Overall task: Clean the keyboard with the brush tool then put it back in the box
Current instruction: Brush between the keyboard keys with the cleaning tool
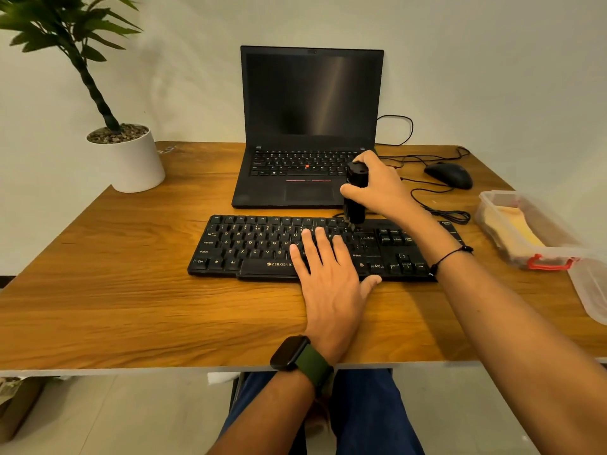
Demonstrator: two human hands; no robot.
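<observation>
The wooden bench [131,290] carries everything, with a dark laptop [308,126] at the back. In front of it lies the black keyboard [256,247], flat and square to the person. At the bench's right edge sits the clear plastic box [492,221], open, its lid [591,290] just beside it, likely waiting for the tool's return. The left hand [328,280] lies flat with fingers spread over the middle keys, apparently to steady the keyboard against the strokes. The right hand [377,185] has its grip wrapped around the black brush [355,195], held upright so the bristles touch the top row near the keyboard's right part. Cleaning seems under way.
</observation>
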